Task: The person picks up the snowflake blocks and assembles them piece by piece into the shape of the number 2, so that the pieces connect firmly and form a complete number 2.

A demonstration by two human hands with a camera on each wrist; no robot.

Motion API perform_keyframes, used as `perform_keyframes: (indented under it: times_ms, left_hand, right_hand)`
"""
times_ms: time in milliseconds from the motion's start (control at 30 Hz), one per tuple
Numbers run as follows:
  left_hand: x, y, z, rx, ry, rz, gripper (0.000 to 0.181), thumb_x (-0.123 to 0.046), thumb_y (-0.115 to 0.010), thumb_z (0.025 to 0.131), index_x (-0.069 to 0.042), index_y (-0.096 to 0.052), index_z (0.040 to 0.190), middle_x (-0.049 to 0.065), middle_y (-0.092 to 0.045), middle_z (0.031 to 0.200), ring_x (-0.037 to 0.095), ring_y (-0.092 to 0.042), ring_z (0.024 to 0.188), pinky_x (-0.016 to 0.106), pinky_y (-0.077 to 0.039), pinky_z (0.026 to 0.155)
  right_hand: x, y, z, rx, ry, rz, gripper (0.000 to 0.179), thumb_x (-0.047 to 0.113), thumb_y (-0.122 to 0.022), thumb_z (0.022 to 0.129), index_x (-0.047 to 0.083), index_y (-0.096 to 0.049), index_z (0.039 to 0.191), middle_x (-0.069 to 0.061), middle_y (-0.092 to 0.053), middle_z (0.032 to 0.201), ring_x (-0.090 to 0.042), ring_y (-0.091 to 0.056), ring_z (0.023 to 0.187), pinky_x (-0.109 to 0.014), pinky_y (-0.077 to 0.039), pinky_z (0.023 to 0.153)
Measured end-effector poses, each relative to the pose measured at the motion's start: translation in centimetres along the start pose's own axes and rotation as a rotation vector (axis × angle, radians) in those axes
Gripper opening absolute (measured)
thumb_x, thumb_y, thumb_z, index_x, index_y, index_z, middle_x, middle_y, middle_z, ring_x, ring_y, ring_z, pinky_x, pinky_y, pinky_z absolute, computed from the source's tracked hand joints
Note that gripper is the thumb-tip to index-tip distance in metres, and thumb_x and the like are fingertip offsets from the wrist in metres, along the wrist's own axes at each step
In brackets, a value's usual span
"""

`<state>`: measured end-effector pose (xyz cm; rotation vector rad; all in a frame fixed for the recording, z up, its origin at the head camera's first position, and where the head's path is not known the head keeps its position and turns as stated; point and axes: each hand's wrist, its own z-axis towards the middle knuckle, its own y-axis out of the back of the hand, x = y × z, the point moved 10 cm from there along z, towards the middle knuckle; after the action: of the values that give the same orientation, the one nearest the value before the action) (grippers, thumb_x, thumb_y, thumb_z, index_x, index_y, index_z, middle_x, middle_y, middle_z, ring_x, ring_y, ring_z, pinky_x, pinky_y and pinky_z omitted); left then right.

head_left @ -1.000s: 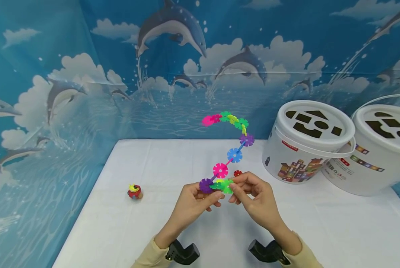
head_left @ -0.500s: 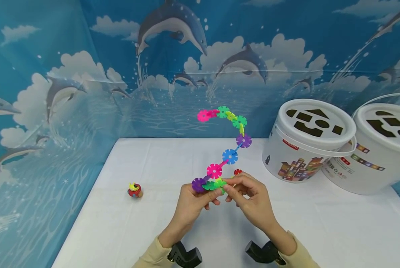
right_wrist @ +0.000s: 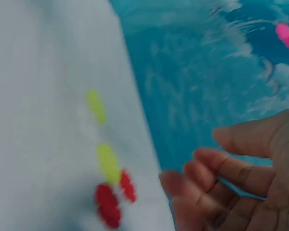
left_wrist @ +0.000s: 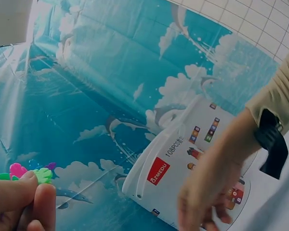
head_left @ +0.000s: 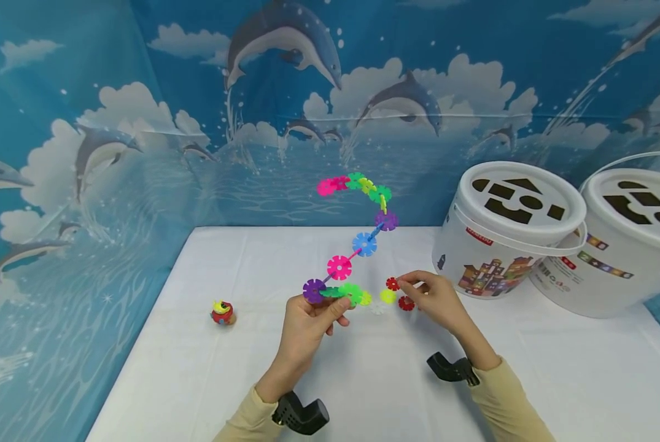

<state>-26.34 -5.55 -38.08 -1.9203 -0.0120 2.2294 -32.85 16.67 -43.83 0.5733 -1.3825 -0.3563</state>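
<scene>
A chain of interlocking snowflake discs [head_left: 339,267] in pink, blue, purple, yellow and green rises in a curve above the white table. My left hand [head_left: 302,334] pinches its lower end at a green disc [left_wrist: 42,175] between thumb and fingers. My right hand [head_left: 439,302] holds nothing; in the right wrist view its thumb and fingers are apart. Close to those fingertips lie a red disc [head_left: 392,283] and a second red disc [head_left: 406,303]. Beside them are a yellow disc [head_left: 387,296], a clear disc [head_left: 376,309] and another yellow disc [right_wrist: 96,106].
Two white buckets with shape-hole lids stand at the back right, a nearer one [head_left: 501,245] and another bucket [head_left: 611,270] partly behind it. A small red and yellow toy figure [head_left: 222,313] sits on the left of the table [head_left: 208,374]. A dolphin-print curtain [head_left: 252,166] hangs behind.
My right hand has left the green end of the chain and moved right, over to the loose discs, uncovering them. The left hand and the chain have shifted slightly left.
</scene>
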Motion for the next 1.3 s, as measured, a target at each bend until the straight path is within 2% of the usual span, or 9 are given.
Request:
perform_keyframes:
  times_ms: [133,233,433,567,800,967,1067,1200,1300]
  left_hand:
    - [-0.2,0.1,-0.1,-0.003,-0.024,0.012,0.019,-0.012,-0.071,0.086,0.006,-0.070,0.093,0.014,-0.070,0.078,0.016,-0.063,0.058,0.019,-0.040,0.047]
    - [-0.4,0.2,-0.1,-0.007,-0.036,0.023,0.018,-0.012,-0.072,0.085,0.005,-0.070,0.091,0.012,-0.070,0.075,0.018,-0.064,0.057,0.019,-0.040,0.046]
    - [-0.7,0.1,-0.3,-0.011,-0.042,0.013,0.018,-0.011,-0.072,0.085,0.007,-0.070,0.091,0.011,-0.070,0.075,0.016,-0.063,0.056,0.019,-0.038,0.046]
    - [-0.8,0.1,-0.4,-0.008,-0.050,0.007,0.018,-0.010,-0.071,0.086,0.007,-0.069,0.091,0.010,-0.070,0.075,0.015,-0.063,0.056,0.019,-0.039,0.046]
    - [-0.9,0.1,-0.3,-0.014,-0.055,-0.004,0.017,-0.009,-0.071,0.086,0.008,-0.069,0.090,0.009,-0.070,0.075,0.014,-0.062,0.055,0.018,-0.038,0.046]
    - [-1.0,0.0,-0.4,-0.016,-0.058,-0.012,0.017,-0.009,-0.070,0.087,0.008,-0.069,0.091,0.010,-0.070,0.076,0.015,-0.062,0.054,0.018,-0.038,0.045]
    - [-0.9,0.0,-0.4,-0.016,-0.062,-0.020,0.017,-0.008,-0.070,0.087,0.009,-0.069,0.090,0.008,-0.070,0.075,0.013,-0.061,0.054,0.018,-0.038,0.045]
    - [-0.7,0.0,-0.3,-0.017,-0.052,-0.036,0.017,-0.007,-0.069,0.087,0.010,-0.068,0.090,0.010,-0.070,0.076,0.012,-0.060,0.054,0.017,-0.038,0.045]
    - [-0.5,-0.1,-0.3,-0.018,-0.037,-0.045,0.018,-0.008,-0.069,0.087,0.010,-0.068,0.090,0.013,-0.069,0.078,0.012,-0.060,0.054,0.017,-0.038,0.045]
  right_hand:
    - [-2.8,-1.3,0.6,0.049,-0.041,-0.248,0.031,0.023,-0.069,0.088,-0.002,-0.067,0.107,-0.007,-0.061,0.086,-0.019,-0.055,0.070,-0.031,-0.045,0.058]
    - [-3.9,-2.0,0.6,0.057,-0.059,-0.347,0.038,0.026,-0.074,0.083,-0.002,-0.066,0.107,-0.007,-0.055,0.084,-0.020,-0.050,0.073,-0.033,-0.043,0.061]
    - [-4.2,-2.5,0.5,0.018,-0.020,-0.361,0.030,0.019,-0.079,0.078,-0.001,-0.066,0.097,-0.006,-0.050,0.079,-0.020,-0.045,0.070,-0.033,-0.039,0.060]
    - [-4.6,-2.4,0.4,0.018,-0.045,-0.337,0.026,0.014,-0.079,0.077,0.000,-0.063,0.091,-0.006,-0.049,0.077,-0.021,-0.045,0.069,-0.033,-0.038,0.059]
    - [-5.1,-2.5,-0.2,0.048,-0.080,-0.249,0.025,0.012,-0.078,0.078,0.007,-0.057,0.091,-0.003,-0.048,0.069,-0.019,-0.044,0.064,-0.031,-0.035,0.055]
    - [-3.1,-1.9,-0.6,-0.015,0.028,-0.115,0.019,0.011,-0.078,0.079,0.008,-0.064,0.091,0.002,-0.053,0.062,-0.016,-0.050,0.053,-0.027,-0.039,0.050]
    - [-0.4,-1.4,-1.0,-0.029,0.110,0.077,0.020,0.010,-0.075,0.082,0.004,-0.064,0.098,-0.003,-0.061,0.066,-0.018,-0.056,0.052,-0.027,-0.046,0.049]
    - [3.9,-1.0,-2.0,0.042,0.152,0.399,0.024,0.006,-0.070,0.085,-0.003,-0.057,0.104,-0.016,-0.066,0.082,-0.027,-0.063,0.062,-0.031,-0.053,0.054]
    - [6.8,-0.5,-2.9,0.077,0.171,0.530,0.024,0.003,-0.069,0.086,-0.004,-0.054,0.102,-0.018,-0.066,0.085,-0.029,-0.065,0.067,-0.031,-0.054,0.057]
